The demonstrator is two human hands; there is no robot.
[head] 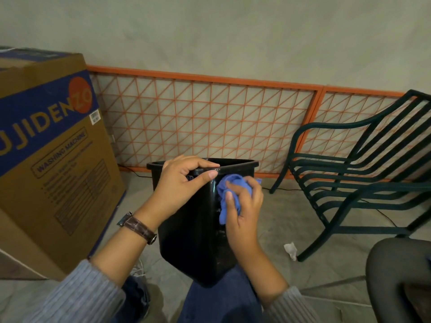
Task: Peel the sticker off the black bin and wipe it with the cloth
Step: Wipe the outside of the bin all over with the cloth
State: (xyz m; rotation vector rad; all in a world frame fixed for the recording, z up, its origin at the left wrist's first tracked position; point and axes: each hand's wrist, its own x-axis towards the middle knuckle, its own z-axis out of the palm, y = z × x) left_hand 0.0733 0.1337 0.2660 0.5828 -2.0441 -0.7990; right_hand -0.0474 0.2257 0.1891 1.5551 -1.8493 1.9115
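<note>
— Where is the black bin?

— Dead centre, a little toward 6 o'clock. Its base sits on the person's thigh, in dark blue trousers, and it leans with its open mouth toward 12 o'clock.

— And the cloth?

— Blue, bunched up, against the bin's outer wall just under the rim, on the bin's 3 o'clock side. The right hand has it pinched: fingers curled round the wad, thumb on top, pressing it to the plastic.

— The other hand?

— The left hand grips the rim at the bin's 10 o'clock corner, fingers hooked over the edge, thumb stretched along the outside. A brown-strapped watch is on that wrist.

— Any sticker?

— I cannot tell; the wall being rubbed is glossy and partly hidden by the cloth.

— Around it?

— At 9 o'clock, a big cardboard box printed "WASHING MACHINE". At 12 o'clock, an orange lattice panel leans on a grey wall. At 3 o'clock, a dark green slatted chair. At 4 o'clock, a crumpled white scrap lies on the floor beside the chair's leg.
</note>
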